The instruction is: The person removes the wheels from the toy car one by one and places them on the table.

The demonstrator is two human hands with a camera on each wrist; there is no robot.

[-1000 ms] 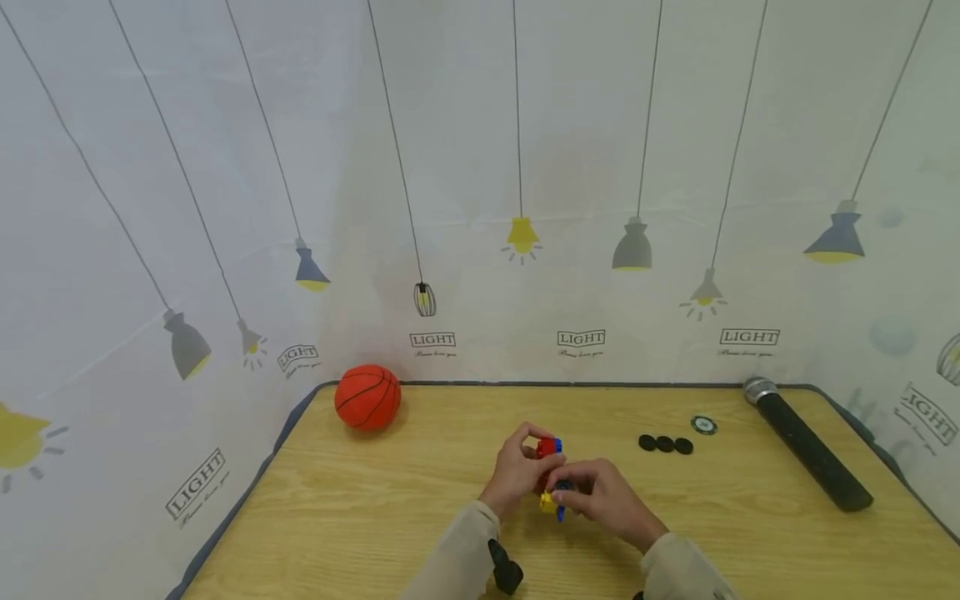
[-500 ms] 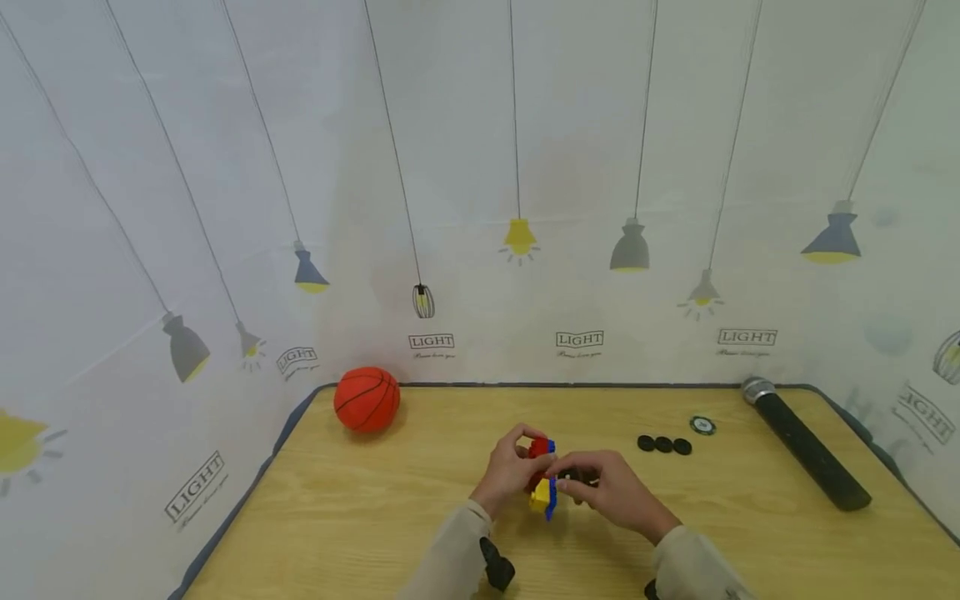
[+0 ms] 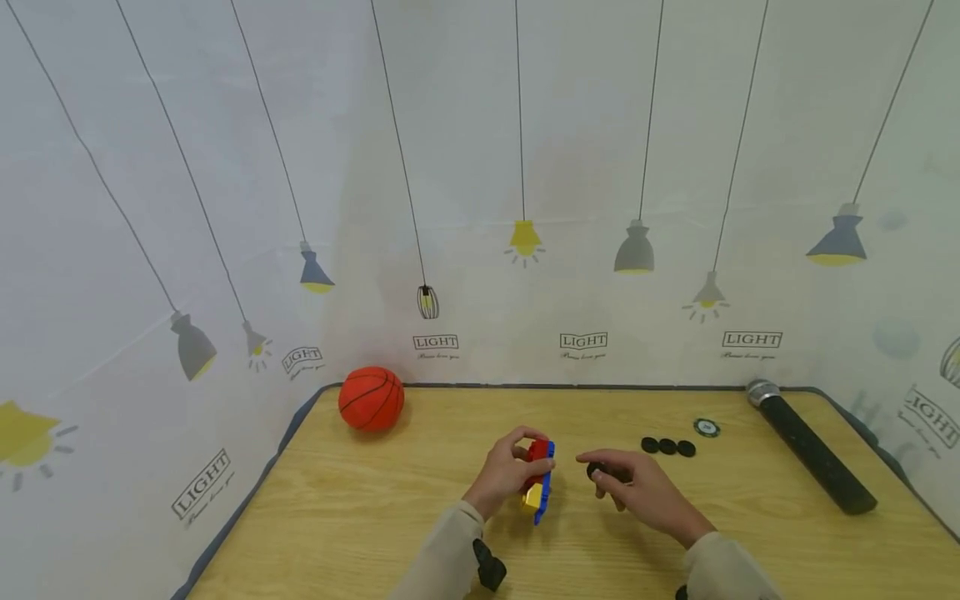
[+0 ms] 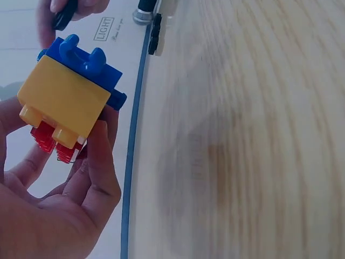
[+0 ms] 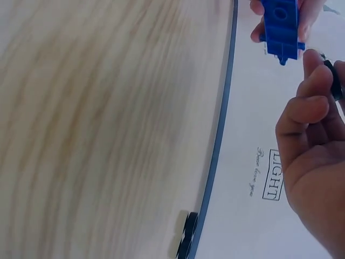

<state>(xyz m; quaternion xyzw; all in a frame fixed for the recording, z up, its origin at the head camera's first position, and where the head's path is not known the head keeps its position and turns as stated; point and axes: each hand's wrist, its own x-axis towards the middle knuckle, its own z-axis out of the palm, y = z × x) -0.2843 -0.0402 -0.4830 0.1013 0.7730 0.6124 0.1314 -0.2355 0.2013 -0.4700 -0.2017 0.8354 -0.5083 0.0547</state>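
My left hand (image 3: 498, 475) grips a toy block car (image 3: 535, 498) above the table. Red and yellow bricks sit on its blue base, tipped on its side so that the base faces right. The left wrist view shows the yellow brick (image 4: 63, 97) close up, with blue hooks and axle stubs beside it. In the right wrist view the base's underside (image 5: 281, 27) shows, with no wheel on the visible stubs. A small black wheel (image 3: 595, 470) is pinched between thumb and fingers of my right hand (image 3: 651, 493), a short gap to the right of the car.
Three black wheels (image 3: 667, 447) lie in a row right of the hands. Behind them is a poker chip (image 3: 707, 427). A microphone (image 3: 813, 454) lies along the right side, and a red toy basketball (image 3: 371, 399) sits at the back left. A printed curtain (image 3: 480, 275) surrounds the table.
My right hand has drawn away from the car to the right, bringing the black wheel with it. The left hand has shifted slightly left and turned the car, showing more of its blue base.
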